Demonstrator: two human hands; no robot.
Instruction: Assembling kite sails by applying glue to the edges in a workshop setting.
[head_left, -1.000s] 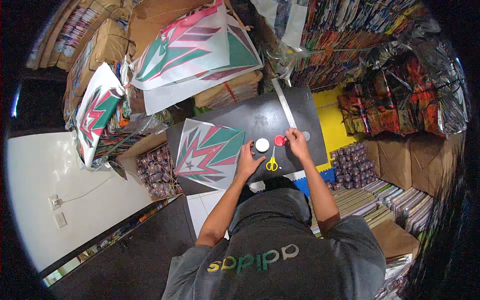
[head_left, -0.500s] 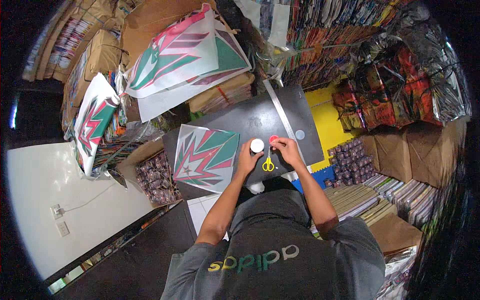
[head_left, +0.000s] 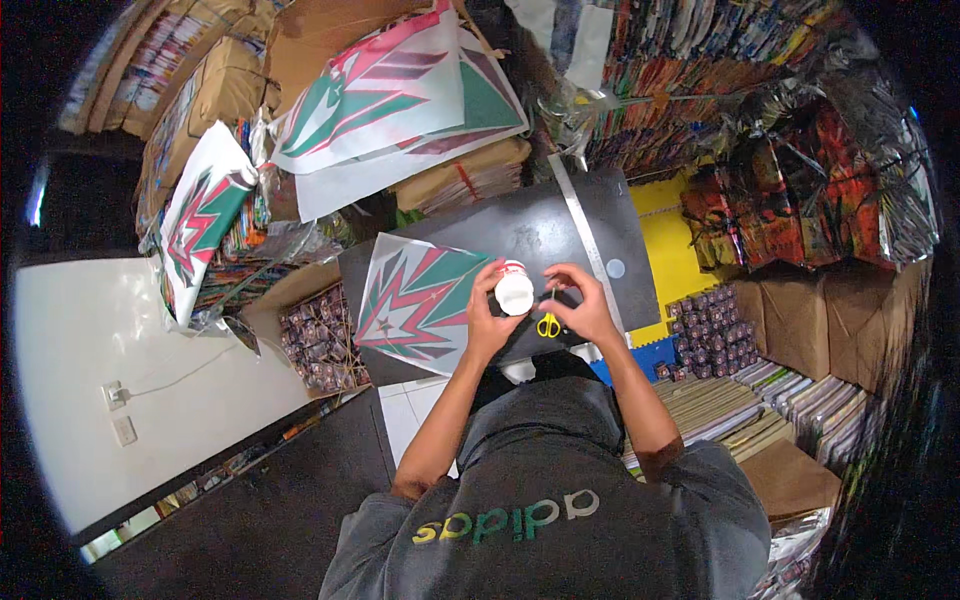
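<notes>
A white bottle (head_left: 515, 293) is gripped in my left hand (head_left: 487, 318), with my fingers curved round its left side. It is tilted, and a red part shows at its far end. Just to the right, my right hand (head_left: 582, 309) is apart from the bottle, its fingers curved and spread with nothing visible in them. Yellow-handled scissors (head_left: 548, 325) lie between my hands on the dark tabletop (head_left: 450, 225), their blades partly hidden. Left of my left hand lies a white sheet (head_left: 420, 305) printed with a green, red and grey star pattern.
A metal ruler (head_left: 578, 212) and a clear round disc (head_left: 615, 268) lie on the table's right side. More printed sheets (head_left: 385, 100) rest on stacks beyond it. Small wrapped packs (head_left: 708, 325) are piled at the right, and a box of similar packs (head_left: 318, 335) stands left.
The white bottle has been raised and tilted. My right hand no longer shows the red round piece it held, and its fingers have spread. Red now shows at the bottle's far end.
</notes>
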